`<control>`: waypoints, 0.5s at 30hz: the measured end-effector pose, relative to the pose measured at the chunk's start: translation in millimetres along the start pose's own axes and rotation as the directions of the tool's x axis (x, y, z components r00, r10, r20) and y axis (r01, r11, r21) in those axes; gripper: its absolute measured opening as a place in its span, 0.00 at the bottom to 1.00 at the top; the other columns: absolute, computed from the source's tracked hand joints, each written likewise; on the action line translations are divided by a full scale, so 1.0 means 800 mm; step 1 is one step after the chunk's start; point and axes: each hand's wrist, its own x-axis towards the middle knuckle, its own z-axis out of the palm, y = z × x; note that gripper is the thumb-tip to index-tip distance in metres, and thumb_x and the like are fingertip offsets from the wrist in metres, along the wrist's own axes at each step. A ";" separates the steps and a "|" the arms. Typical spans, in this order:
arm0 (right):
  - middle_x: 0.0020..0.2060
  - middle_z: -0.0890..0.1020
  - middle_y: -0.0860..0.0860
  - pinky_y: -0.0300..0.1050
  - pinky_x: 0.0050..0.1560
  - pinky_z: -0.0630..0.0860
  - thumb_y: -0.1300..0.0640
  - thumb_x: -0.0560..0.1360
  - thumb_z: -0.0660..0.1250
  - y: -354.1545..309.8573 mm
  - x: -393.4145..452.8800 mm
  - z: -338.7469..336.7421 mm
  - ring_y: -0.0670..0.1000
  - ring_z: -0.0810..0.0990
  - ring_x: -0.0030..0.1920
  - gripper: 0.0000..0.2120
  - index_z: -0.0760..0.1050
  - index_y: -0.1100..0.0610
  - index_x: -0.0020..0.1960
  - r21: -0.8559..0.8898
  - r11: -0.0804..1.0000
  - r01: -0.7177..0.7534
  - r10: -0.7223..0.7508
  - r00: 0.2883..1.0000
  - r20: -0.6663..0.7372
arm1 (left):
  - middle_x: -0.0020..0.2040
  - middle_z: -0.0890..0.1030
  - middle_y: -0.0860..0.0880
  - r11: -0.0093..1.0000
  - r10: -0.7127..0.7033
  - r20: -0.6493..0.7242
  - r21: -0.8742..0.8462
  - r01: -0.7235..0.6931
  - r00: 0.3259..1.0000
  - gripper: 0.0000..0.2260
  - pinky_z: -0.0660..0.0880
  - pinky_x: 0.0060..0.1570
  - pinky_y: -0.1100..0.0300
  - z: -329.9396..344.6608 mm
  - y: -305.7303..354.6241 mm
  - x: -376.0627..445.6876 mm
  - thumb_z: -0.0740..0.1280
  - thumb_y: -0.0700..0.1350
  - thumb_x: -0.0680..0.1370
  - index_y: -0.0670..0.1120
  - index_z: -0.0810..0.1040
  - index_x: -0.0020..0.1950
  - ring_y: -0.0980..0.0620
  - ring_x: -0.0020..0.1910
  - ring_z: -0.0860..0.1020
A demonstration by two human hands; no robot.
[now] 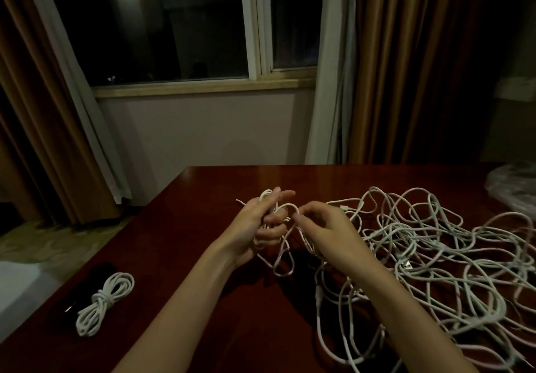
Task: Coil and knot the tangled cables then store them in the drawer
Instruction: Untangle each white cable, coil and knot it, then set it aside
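A dim room seen from a head-worn camera, looking down at a dark red-brown wooden table that fills the lower half of the frame. Two bare forearms reach in from the bottom edge and meet at the centre of the frame. The left hand, just left of centre, holds a small coil of white cable wound around its fingers, which are curled about the loops with the fingertips pointing right. The right hand, just right of centre and almost touching the left, has its thumb and forefinger closed in a pinch on a raised loop of the same cable. Strands hang from both hands down to the table. To the right, spreading across the lower right of the frame, lies a big loose tangle of white cables. At the lower left, near the table's edge, rests a finished bundle, coiled and knotted round its middle, partly over a dark object too dim to make out. A crumpled clear plastic bag sits at the right edge. Behind the table, a dark window fills the upper centre, flanked by brown curtains
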 end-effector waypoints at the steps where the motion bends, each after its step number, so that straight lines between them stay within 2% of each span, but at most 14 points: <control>1: 0.35 0.79 0.44 0.29 0.33 0.69 0.56 0.79 0.64 0.000 0.001 -0.001 0.34 0.76 0.32 0.06 0.78 0.53 0.47 0.038 0.999 -0.004 0.005 1.000 -0.028 | 0.26 0.61 0.53 1.000 -0.005 0.008 0.019 0.005 1.000 0.20 0.55 0.18 0.70 -0.001 -0.001 0.001 0.60 0.54 0.77 0.42 0.73 0.62 0.61 0.19 0.59; 5: 0.32 0.81 0.48 0.30 0.31 0.70 0.57 0.80 0.62 -0.005 0.001 -0.003 0.38 0.77 0.29 0.08 0.79 0.57 0.47 0.168 0.986 0.013 0.002 0.996 -0.090 | 0.24 0.62 0.54 0.980 -0.025 0.038 0.199 0.017 0.999 0.19 0.56 0.18 0.70 -0.001 -0.006 0.005 0.58 0.57 0.78 0.42 0.77 0.46 0.61 0.19 0.58; 8: 0.25 0.76 0.47 0.32 0.27 0.70 0.58 0.80 0.62 -0.003 0.001 -0.003 0.42 0.74 0.25 0.09 0.79 0.60 0.47 0.215 0.976 0.009 0.023 0.989 -0.148 | 0.24 0.62 0.54 0.945 -0.044 0.059 0.326 0.022 0.997 0.19 0.56 0.21 0.69 0.000 -0.006 0.005 0.58 0.59 0.78 0.45 0.74 0.40 0.60 0.19 0.59; 10: 0.24 0.74 0.46 0.35 0.25 0.67 0.58 0.79 0.63 -0.001 0.002 -0.003 0.43 0.71 0.23 0.08 0.79 0.60 0.46 0.232 0.973 0.000 0.044 0.982 -0.185 | 0.24 0.62 0.54 0.942 -0.075 0.075 0.333 0.046 0.994 0.18 0.56 0.23 0.68 -0.001 -0.005 0.002 0.60 0.59 0.77 0.46 0.73 0.39 0.59 0.20 0.59; 13: 0.26 0.76 0.50 0.36 0.23 0.65 0.57 0.79 0.65 0.000 0.002 -0.003 0.43 0.70 0.21 0.07 0.79 0.57 0.44 0.192 0.981 0.018 0.026 0.975 -0.222 | 0.25 0.61 0.54 0.960 -0.130 0.142 0.264 0.089 0.981 0.18 0.58 0.22 0.69 -0.003 -0.004 0.000 0.60 0.58 0.79 0.48 0.66 0.35 0.59 0.20 0.60; 15: 0.28 0.79 0.52 0.35 0.23 0.66 0.56 0.78 0.65 -0.001 0.001 -0.004 0.43 0.71 0.21 0.07 0.80 0.57 0.45 0.161 0.987 0.025 0.012 0.974 -0.226 | 0.26 0.60 0.54 0.969 -0.099 0.081 0.235 0.077 0.992 0.18 0.59 0.22 0.69 0.000 -0.007 0.003 0.61 0.58 0.77 0.49 0.64 0.34 0.59 0.21 0.60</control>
